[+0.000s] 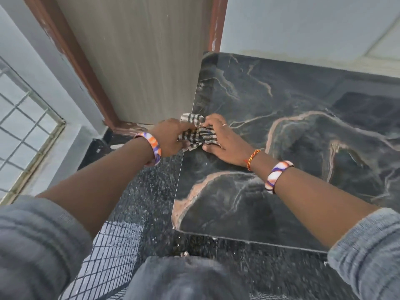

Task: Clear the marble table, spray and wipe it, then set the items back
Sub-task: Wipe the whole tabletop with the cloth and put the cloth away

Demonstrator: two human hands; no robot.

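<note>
Ahead of me stands a pale wood-grain door in a chipped reddish-brown frame. A window with a metal grille is at my left, set in a grey wall. Below me the speckled black floor mirrors the grille.

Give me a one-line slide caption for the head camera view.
Both hands, left hand and right hand, grip a checked cloth at the marble table edge.
</note>
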